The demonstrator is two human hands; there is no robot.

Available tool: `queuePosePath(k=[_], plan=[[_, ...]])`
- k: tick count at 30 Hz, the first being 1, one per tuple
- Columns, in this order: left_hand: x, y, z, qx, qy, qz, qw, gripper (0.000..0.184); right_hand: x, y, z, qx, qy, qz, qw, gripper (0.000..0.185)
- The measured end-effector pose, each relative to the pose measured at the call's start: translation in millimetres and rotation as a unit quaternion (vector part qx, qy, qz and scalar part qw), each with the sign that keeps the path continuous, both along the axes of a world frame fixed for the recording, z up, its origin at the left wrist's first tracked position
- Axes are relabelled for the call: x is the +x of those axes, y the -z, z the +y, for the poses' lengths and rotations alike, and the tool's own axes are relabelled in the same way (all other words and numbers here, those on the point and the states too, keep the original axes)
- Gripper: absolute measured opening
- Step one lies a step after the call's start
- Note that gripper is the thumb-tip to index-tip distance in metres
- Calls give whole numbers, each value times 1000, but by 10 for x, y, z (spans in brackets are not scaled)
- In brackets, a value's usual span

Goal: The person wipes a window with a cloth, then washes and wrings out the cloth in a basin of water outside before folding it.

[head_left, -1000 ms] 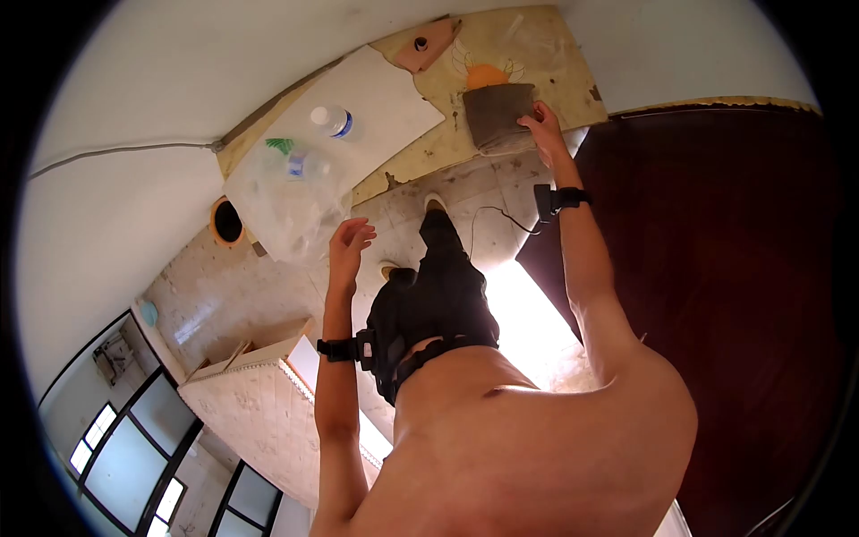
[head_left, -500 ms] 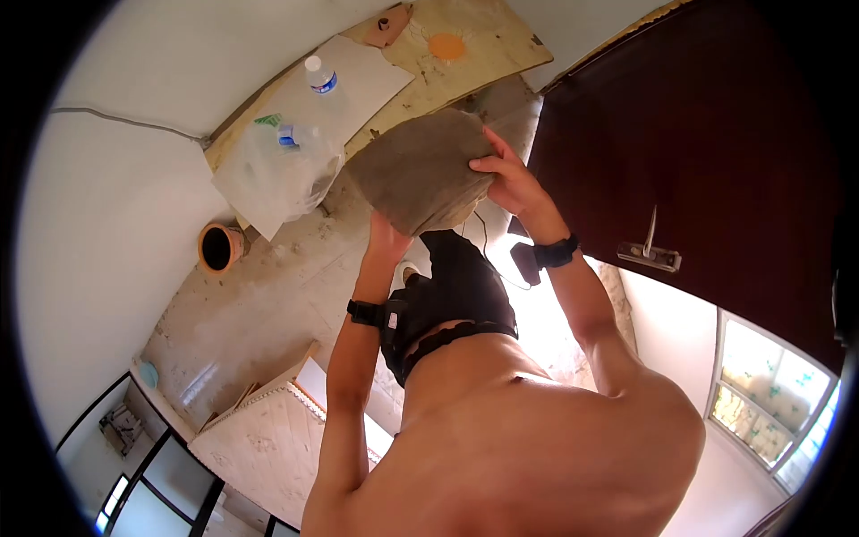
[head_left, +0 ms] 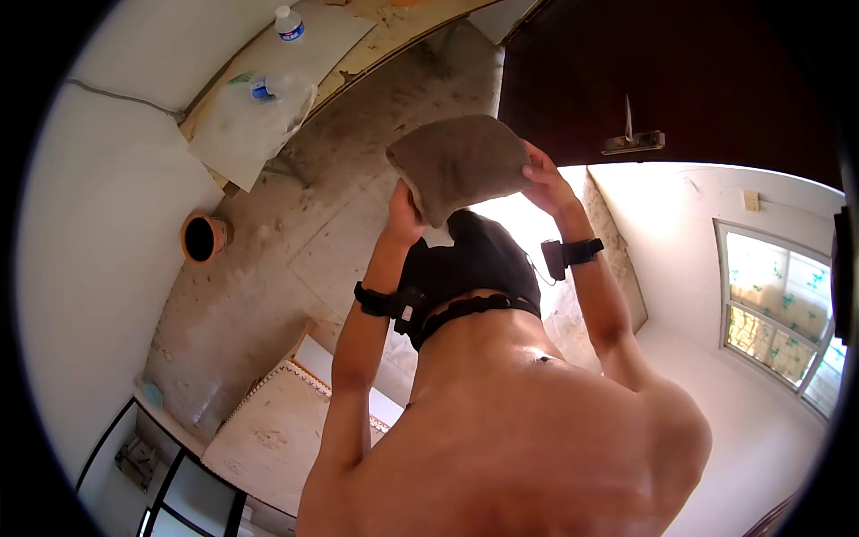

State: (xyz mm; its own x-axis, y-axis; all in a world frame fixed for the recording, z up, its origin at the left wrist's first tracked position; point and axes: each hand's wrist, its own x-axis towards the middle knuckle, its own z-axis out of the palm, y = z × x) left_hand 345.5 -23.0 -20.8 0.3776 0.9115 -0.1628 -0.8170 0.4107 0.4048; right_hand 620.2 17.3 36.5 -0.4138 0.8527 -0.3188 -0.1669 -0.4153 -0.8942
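Left hand [head_left: 407, 213], right hand [head_left: 548, 183] grasp grey-brown cloth [head_left: 458, 166]; bottle-side table [head_left: 353, 63] now farther off.

The grey-brown pad [head_left: 459, 166] looks like matt cloth, soft-surfaced and lightly creased. The bottle [head_left: 289, 24] is clear, glossy plastic, and the thin plastic bag [head_left: 288, 97] looks wrinkled and shiny. The dark red door [head_left: 680, 80] has a smooth finish and a metal-looking handle [head_left: 634, 140]. The floor [head_left: 259, 300] is dull and blotchy, with a shiny patch.
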Motion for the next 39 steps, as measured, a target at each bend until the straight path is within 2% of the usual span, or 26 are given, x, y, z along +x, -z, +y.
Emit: queuePosePath(k=[1,3,5,6,7,9,11,14,16,17,18,20,21,22,25,26,29,30,31,33,34,36,37,39], plan=[[35,-23,-42,2,13,1,1000,52,36,-48,-95,-11,18,-51,998,52],[131,-100,-117,52,73,119,989,53,108,-149,-282,-41,50,-149,987,60],[327,-117,-142,51,122,128,983,52,308,-76,-477,-55,55,13,997,58],[455,-127,-183,45,157,134,977,52,525,162,-644,-179,120,152,965,54],[576,-102,-252,47,187,133,972,52,589,32,-824,-228,153,195,942,56],[890,123,-256,18,243,43,969,54,874,209,-1133,-237,178,129,946,60],[1349,-40,-375,-4,300,2,954,54,1214,293,-1513,-220,200,134,945,63],[2189,-97,-524,-24,351,12,936,55,1779,333,-2147,-204,305,220,904,57],[2818,-62,-713,-63,385,128,912,53,2210,320,-2612,-172,343,275,882,54],[3116,1,-803,-52,408,128,902,53,2386,242,-2825,-153,360,299,871,51],[3426,133,-895,-8,436,216,874,52,2579,353,-3058,-149,395,290,859,49],[3971,461,-1015,94,486,359,792,44,2964,546,-3553,-138,458,289,829,46],[4224,430,-1059,137,512,441,724,38,3141,637,-3814,-122,479,293,818,46],[4438,380,-1153,121,509,420,742,35,3320,734,-4095,-112,527,270,798,46],[4761,714,-1113,129,553,420,708,35,3701,1237,-4914,-110,638,253,719,46],[4861,771,-1092,143,566,445,679,35,3807,1323,-5190,-118,684,240,678,45],[5004,1228,-894,91,589,479,645,37,4080,1874,-5906,-132,784,226,563,40],[5006,1398,-796,61,595,485,638,37,4093,1887,-6116,-96,800,243,540,39],[5021,1546,-713,65,607,492,621,37,4106,1910,-6321,-116,816,246,510,41],[5050,1790,-568,-18,576,551,604,40,4126,1990,-6645,-181,852,266,412,45],[5059,1786,-541,-15,584,560,588,40,4101,2110,-6798,-183,855,282,394,47],[5168,1780,-494,8,593,525,611,42,4148,2089,-6961,-209,873,269,348,53],[5271,1853,-425,13,597,528,603,42,4203,2004,-6983,-207,875,275,339,53],[5654,2044,-328,5,623,495,606,45,4356,1899,-7100,-285,895,234,252,54]])
